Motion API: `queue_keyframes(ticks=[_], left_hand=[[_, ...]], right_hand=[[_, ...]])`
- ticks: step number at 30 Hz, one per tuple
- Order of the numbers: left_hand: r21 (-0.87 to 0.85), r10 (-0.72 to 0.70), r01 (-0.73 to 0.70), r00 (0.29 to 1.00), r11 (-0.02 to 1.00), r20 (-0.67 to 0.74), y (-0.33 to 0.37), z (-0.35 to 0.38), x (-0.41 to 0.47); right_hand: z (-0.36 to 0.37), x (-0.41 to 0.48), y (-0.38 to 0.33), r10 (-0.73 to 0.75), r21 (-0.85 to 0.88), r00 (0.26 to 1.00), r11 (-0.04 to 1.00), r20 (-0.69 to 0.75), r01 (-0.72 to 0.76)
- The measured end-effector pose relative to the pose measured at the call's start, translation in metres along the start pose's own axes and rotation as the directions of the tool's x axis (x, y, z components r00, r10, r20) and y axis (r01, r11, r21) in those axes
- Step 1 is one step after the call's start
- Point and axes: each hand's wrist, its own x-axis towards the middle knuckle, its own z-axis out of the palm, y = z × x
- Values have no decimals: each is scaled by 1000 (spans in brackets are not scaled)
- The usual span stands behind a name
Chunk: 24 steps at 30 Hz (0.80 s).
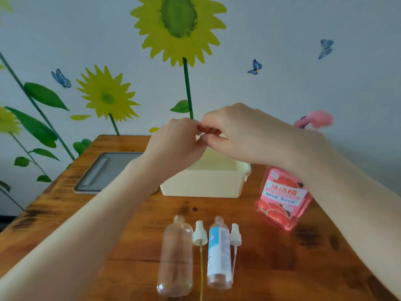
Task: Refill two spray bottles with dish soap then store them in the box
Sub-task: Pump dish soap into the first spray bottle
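Two open spray bottles lie side by side on the wooden table (282, 268) near its front edge: a clear one (175, 257) and one with a white and blue label (219, 255). Beside each lies its white spray head with tube, one (200, 234) between the bottles and one (235, 235) to the right. A pink dish soap bottle (282, 198) with a pink pump top stands at the right, partly behind my right forearm. My left hand (175, 140) and right hand (236, 131) meet above the cream box (201, 185), fingers curled and touching each other; nothing shows between them.
A grey lid (104, 172) lies flat on the table left of the box. A wall with sunflower and butterfly stickers rises right behind the table. The table's left edge runs diagonally past the lid.
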Motion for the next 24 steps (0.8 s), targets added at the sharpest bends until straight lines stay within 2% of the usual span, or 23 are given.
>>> queue_keyframes(ticks=[4, 8, 13, 16, 19, 22, 24], left_hand=[[1, 2, -2, 999, 1000, -36, -11, 13, -33], [-78, -29, 29, 1000, 997, -4, -17, 17, -76], [-154, -77, 78, 997, 985, 10, -24, 31, -114], [-186, -203, 215, 976, 959, 82, -31, 45, -132], [-231, -346, 381, 921, 895, 179, -39, 60, -151], [-388, -397, 449, 893, 805, 210, -45, 72, -165], [-431, -416, 455, 890, 779, 188, -48, 74, -172]], right_hand=[[31, -20, -17, 22, 64, 1000, 998, -18, -21], [50, -53, -48, 53, 190, 998, 981, -40, -44], [71, -77, -76, 123, 265, 992, 957, -7, -117], [86, -91, -87, 184, 310, 983, 934, 7, -177], [111, -102, -91, 270, 321, 960, 904, 81, -281], [139, -104, -91, 410, 307, 903, 850, 126, -429], [150, -104, -94, 473, 253, 870, 833, 139, -492]])
